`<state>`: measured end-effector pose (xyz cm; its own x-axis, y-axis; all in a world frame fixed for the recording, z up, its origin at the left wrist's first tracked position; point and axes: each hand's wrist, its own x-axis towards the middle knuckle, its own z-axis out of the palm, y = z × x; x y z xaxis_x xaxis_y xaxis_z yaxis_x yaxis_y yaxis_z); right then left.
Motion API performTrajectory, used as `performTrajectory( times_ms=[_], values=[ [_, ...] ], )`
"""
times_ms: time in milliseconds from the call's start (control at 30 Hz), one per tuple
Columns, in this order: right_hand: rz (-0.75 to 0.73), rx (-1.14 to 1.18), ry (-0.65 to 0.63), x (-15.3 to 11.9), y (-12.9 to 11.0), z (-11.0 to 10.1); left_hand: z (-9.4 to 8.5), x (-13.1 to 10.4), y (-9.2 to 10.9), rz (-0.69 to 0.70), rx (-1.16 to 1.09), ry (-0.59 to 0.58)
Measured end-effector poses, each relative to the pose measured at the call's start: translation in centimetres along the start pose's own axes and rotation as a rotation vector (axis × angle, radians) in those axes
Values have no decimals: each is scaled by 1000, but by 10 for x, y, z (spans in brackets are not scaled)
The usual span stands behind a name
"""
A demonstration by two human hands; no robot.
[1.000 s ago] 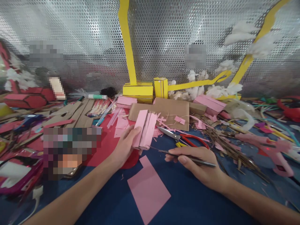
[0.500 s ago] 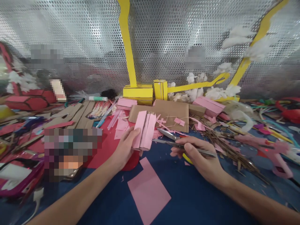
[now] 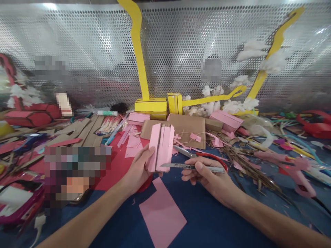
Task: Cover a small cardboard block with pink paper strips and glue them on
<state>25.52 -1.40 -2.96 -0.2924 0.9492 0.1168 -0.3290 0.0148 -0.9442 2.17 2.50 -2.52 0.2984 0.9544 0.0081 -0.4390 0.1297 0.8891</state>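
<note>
Holding a pink box (image 3: 164, 148) in the left hand (image 3: 139, 165) over the worktop (image 3: 121, 220). Gripping a craft knife (image 3: 190, 167) in the right hand (image 3: 210, 175), with its blade at the box's lower right corner, near red-handled scissors (image 3: 184, 151).

No text, label, brand, number or sign can be read. Any print on the white-and-green tube (image 3: 107, 113) or the red-and-white packets (image 3: 110, 124) (both small and far back) is too tiny to tell, and the pixelated patch (image 3: 77, 172) at left is illegible.
</note>
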Motion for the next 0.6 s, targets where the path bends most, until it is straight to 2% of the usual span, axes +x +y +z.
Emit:
performTrajectory(
  times_ms=[233,467,600],
  values=[
    [-46,-33,49,-2,-2,1,2,-3,-1,-11,-23,-37],
    [-36,-121,106,-2,-5,2,1,-2,-4,-7,-29,-7],
    [-31,-87,127,-2,-5,1,1,-2,-4,-19,-31,-10]
  ],
)
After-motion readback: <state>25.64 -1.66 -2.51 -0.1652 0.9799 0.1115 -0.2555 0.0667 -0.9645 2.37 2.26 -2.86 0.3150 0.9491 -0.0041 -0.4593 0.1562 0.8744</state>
